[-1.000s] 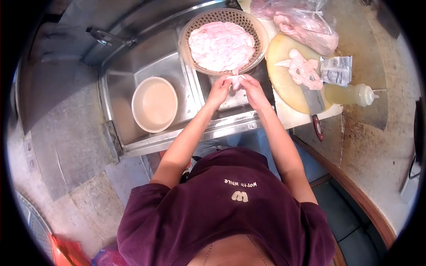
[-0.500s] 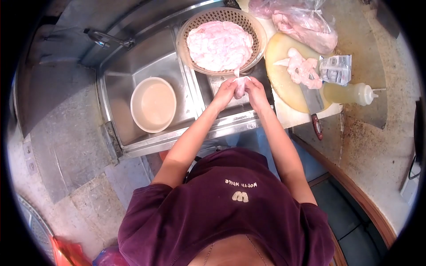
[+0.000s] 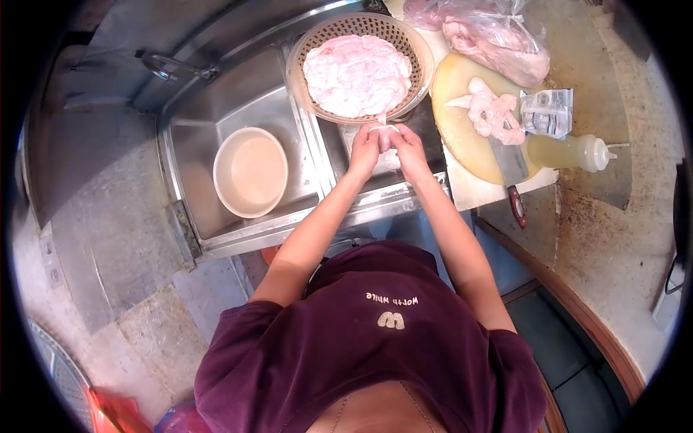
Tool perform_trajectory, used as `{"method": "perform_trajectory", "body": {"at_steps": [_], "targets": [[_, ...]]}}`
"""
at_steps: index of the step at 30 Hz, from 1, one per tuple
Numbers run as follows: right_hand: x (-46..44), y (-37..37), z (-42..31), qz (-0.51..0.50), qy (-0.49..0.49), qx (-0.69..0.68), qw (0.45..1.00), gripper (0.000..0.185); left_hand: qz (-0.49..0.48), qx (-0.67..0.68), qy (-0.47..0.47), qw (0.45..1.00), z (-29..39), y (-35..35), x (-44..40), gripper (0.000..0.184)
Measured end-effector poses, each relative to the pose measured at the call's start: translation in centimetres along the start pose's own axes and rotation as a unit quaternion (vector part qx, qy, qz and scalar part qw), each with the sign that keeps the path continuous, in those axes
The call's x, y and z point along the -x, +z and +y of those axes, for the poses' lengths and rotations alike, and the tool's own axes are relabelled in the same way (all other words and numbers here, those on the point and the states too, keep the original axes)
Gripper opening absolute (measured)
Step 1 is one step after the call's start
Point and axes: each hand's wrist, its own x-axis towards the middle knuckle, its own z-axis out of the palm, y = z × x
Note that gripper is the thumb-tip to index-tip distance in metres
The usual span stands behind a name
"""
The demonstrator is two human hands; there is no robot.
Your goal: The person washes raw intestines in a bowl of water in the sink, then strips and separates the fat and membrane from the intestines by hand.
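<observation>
Between my two hands, over the right sink basin, is a small pale pink piece of meat point(image 3: 386, 138). My left hand point(image 3: 365, 150) pinches its left side and my right hand point(image 3: 408, 148) pinches its right side. A thin strip of the piece reaches up towards the rim of a brown perforated basket point(image 3: 303, 72). Inside the basket lies a heap of pale pink meat point(image 3: 357, 76). The underside of the held piece is partly hidden by my fingers.
A bowl of cloudy liquid point(image 3: 250, 172) stands in the left basin below the faucet point(image 3: 177, 66). On the right are a round board point(image 3: 451, 79) with meat strips point(image 3: 494, 112), a knife point(image 3: 514, 173), a packet point(image 3: 546, 113), a squeeze bottle point(image 3: 567, 153) and bagged meat point(image 3: 494, 47).
The held piece hung lower between my hands half a second ago and now shows less below my fingers. Both hands have shifted slightly, still gripping it.
</observation>
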Motion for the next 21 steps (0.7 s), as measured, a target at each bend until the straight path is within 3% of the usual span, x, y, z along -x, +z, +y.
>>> {"method": "perform_trajectory", "body": {"at_steps": [4,7,10,13,17,19,21], "targets": [[0.0,0.2,-0.6,0.025,0.009,-0.02,0.999,0.013,0.061,-0.166,0.144,0.974,1.5,0.2,1.4,0.019],[-0.4,0.5,-0.9,0.014,0.037,-0.076,0.996,0.013,0.023,-0.198,0.136,0.97,2.5,-0.6,2.0,0.021],[-0.5,0.8,-1.2,-0.028,0.066,-0.231,0.97,0.013,-0.028,-0.243,0.16,0.956,2.6,-1.0,3.2,0.021],[-0.3,1.2,-1.2,-0.04,0.069,-0.251,0.965,0.013,-0.008,-0.194,0.184,0.964,2.1,-1.1,4.0,0.018],[0.5,1.2,-1.2,-0.042,0.056,-0.195,0.978,0.014,-0.001,-0.133,0.11,0.985,2.2,-1.7,4.2,0.019],[1.0,1.3,-1.7,-0.047,0.058,-0.184,0.98,0.014,0.009,-0.157,0.142,0.977,2.4,-1.9,3.7,0.02],[1.3,1.3,-2.6,-0.055,0.028,-0.072,0.995,0.015,-0.004,-0.131,0.147,0.98,2.5,-1.8,2.6,0.02]]}}
